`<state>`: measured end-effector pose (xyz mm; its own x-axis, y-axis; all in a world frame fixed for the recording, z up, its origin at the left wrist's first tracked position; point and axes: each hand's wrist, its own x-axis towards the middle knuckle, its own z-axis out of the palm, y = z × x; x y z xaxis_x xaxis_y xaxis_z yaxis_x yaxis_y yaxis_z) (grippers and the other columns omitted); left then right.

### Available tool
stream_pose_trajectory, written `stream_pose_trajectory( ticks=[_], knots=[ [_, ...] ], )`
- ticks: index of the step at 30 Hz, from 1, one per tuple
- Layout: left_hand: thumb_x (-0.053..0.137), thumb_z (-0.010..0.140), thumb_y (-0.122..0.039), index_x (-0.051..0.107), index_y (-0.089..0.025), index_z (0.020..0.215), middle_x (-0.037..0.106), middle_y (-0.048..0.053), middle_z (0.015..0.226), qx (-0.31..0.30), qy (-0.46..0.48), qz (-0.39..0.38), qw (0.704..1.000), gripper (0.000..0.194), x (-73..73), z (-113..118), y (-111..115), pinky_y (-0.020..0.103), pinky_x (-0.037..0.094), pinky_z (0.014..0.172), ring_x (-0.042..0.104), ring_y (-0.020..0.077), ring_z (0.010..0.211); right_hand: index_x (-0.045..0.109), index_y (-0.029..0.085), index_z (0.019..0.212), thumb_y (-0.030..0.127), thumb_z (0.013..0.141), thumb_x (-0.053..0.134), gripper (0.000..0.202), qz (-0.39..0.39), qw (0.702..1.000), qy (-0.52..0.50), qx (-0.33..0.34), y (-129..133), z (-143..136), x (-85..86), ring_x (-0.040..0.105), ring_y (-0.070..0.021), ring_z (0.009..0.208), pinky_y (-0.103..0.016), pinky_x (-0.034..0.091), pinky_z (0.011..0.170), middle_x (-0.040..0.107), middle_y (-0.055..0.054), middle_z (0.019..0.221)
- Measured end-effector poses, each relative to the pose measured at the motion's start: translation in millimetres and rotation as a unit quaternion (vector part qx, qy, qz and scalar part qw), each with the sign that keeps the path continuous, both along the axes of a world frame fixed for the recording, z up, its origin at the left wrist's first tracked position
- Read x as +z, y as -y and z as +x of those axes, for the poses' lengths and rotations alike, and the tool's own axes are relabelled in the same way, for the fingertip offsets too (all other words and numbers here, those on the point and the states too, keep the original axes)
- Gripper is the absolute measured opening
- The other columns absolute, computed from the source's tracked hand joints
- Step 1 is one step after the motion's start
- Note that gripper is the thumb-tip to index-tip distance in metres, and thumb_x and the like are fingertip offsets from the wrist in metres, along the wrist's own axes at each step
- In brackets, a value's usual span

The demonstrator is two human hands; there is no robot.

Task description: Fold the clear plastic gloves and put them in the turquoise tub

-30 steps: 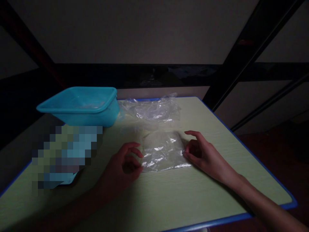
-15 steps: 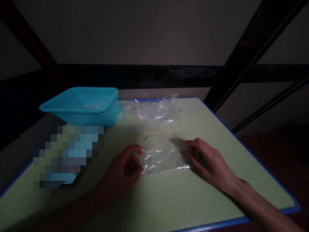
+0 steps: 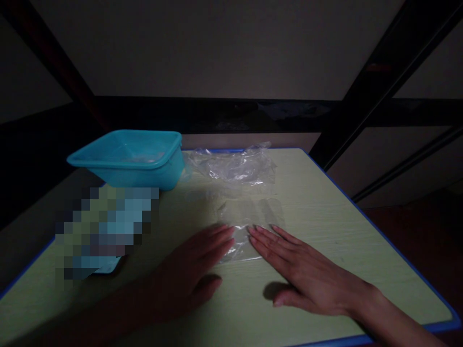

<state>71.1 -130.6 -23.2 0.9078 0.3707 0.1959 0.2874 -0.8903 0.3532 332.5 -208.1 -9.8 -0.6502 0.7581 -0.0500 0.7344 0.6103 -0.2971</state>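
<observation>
While the fingers (image 3: 224, 236) of the left hand (image 3: 195, 270) and those of the right hand (image 3: 304, 274) lie stretched out flat, gripping nothing, their tips press the near edge of a clear plastic bag (image 3: 246, 221), which keeps the thin film spread against the pale green surface (image 3: 325, 202). Both palms rest on the surface just short of the bag. Beyond it lies a crumpled heap of clear plastic (image 3: 235, 166), beside a turquoise tub (image 3: 130, 161) at the far left; a blurred patch hides what sits nearer.
</observation>
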Motion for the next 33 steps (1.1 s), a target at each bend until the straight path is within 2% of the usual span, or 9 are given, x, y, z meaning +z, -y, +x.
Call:
stream_pose_trajectory(
  ticks=[2, 4, 13, 21, 26, 29, 33],
  knots=[
    [0.049, 0.087, -0.031, 0.009, -0.020, 0.144, 0.024, 0.010, 0.149, -0.036, -0.050, 0.003, 0.998, 0.070, 1.0, -1.9, -1.6, 0.042, 0.023, 0.110, 0.023, 0.0242, 0.136, 0.011, 0.006, 0.143, 0.059, 0.086, 0.036, 0.081, -0.002, 1.000, -0.003, -0.003, -0.2, -0.2, -0.2, 0.009, -0.0237, 0.138, -0.043, 0.010, 0.113, 0.011, -0.016, 0.149],
    [0.048, 0.087, -0.040, 0.002, -0.020, 0.145, 0.018, 0.010, 0.150, -0.047, -0.083, 0.002, 0.995, 0.076, 1.0, -3.1, -2.9, 0.043, 0.019, 0.111, 0.019, 0.0245, 0.137, 0.011, 0.006, 0.143, 0.059, 0.086, 0.037, 0.082, -0.005, 1.000, -0.006, -0.006, -0.3, -0.5, -0.8, 0.010, -0.0240, 0.138, -0.043, 0.010, 0.113, 0.011, -0.016, 0.149],
    [0.043, 0.087, -0.052, -0.005, -0.022, 0.144, 0.013, 0.010, 0.151, -0.035, -0.117, -0.007, 0.992, 0.080, 0.5, -3.5, -3.1, 0.044, 0.016, 0.111, 0.015, 0.0249, 0.138, 0.009, 0.007, 0.143, 0.061, 0.086, 0.033, 0.082, -0.003, 1.000, 0.013, -0.005, 1.2, -0.5, -2.7, 0.006, -0.0227, 0.138, -0.042, 0.009, 0.113, 0.007, -0.014, 0.149],
    [0.046, 0.086, -0.049, -0.006, -0.022, 0.144, 0.011, 0.010, 0.152, -0.033, -0.132, -0.017, 0.991, 0.082, 2.0, -3.2, -3.3, 0.045, 0.015, 0.111, 0.013, 0.0250, 0.138, 0.010, 0.007, 0.143, 0.062, 0.086, 0.033, 0.083, -0.013, 1.000, 0.013, -0.008, 0.0, -0.3, -1.8, 0.006, -0.0238, 0.138, -0.043, 0.009, 0.112, 0.007, -0.015, 0.149],
    [0.039, 0.090, -0.049, -0.008, -0.023, 0.144, 0.012, 0.012, 0.151, -0.034, -0.078, -0.011, 0.996, 0.076, 3.3, -4.2, -3.3, 0.047, 0.018, 0.110, 0.015, 0.0277, 0.137, 0.007, 0.009, 0.144, 0.062, 0.085, 0.036, 0.084, -0.016, 1.000, -0.007, -0.008, -0.5, 0.2, -2.8, 0.007, -0.0246, 0.138, -0.045, 0.010, 0.112, 0.008, -0.015, 0.149],
    [0.034, 0.093, -0.043, -0.009, -0.024, 0.144, 0.009, 0.011, 0.152, -0.006, -0.038, 0.006, 0.999, 0.069, 1.9, -6.4, -6.7, 0.050, 0.019, 0.109, 0.013, 0.0284, 0.137, 0.006, 0.010, 0.144, 0.061, 0.085, 0.037, 0.083, -0.023, 1.000, -0.015, -0.009, -0.6, 0.2, -1.8, 0.008, -0.0247, 0.138, -0.046, 0.011, 0.112, 0.008, -0.015, 0.149],
    [0.026, 0.096, -0.031, -0.008, -0.028, 0.143, 0.004, 0.006, 0.153, 0.063, 0.001, 0.010, 0.998, 0.059, 0.5, -9.0, -13.3, 0.050, 0.017, 0.110, 0.012, 0.0259, 0.138, 0.008, 0.010, 0.144, 0.061, 0.086, 0.036, 0.083, -0.036, 0.999, -0.013, -0.009, -0.9, -0.7, 1.0, 0.007, -0.0251, 0.138, -0.046, 0.011, 0.112, 0.009, -0.015, 0.149]
  ],
)
